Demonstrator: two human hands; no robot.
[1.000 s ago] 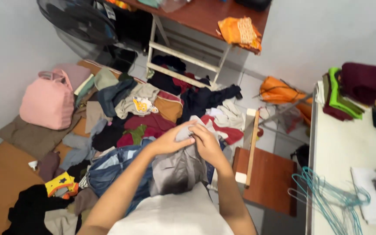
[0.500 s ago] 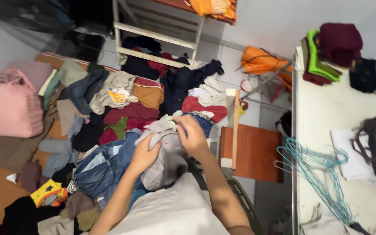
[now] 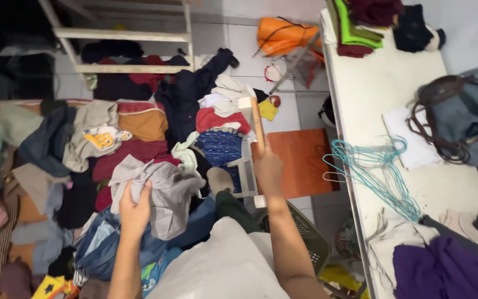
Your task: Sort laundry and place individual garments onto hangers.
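Note:
My left hand (image 3: 134, 207) is shut on a crumpled grey garment (image 3: 167, 185), holding it up over the heap of mixed clothes (image 3: 128, 138) on the floor. My right hand (image 3: 268, 169) is off the garment and stretched out to the right. It holds nothing and hovers by a wooden stick (image 3: 256, 124) and the reddish-brown wooden board (image 3: 305, 160). A bunch of teal wire hangers (image 3: 372, 166) lies on the white table (image 3: 383, 94), a short way right of that hand. Blue jeans (image 3: 100, 249) lie under the grey garment.
The white table also carries a grey bag with brown straps (image 3: 460, 116), a folded green and maroon stack (image 3: 355, 27) and a purple garment (image 3: 443, 271). A green basket (image 3: 311, 243) sits below my right arm. An orange bag (image 3: 283, 36) lies on the tiles.
My right hand has let go of the grey garment and moved right toward the table. My left hand keeps the garment and has lowered it to the left. The view has swung right.

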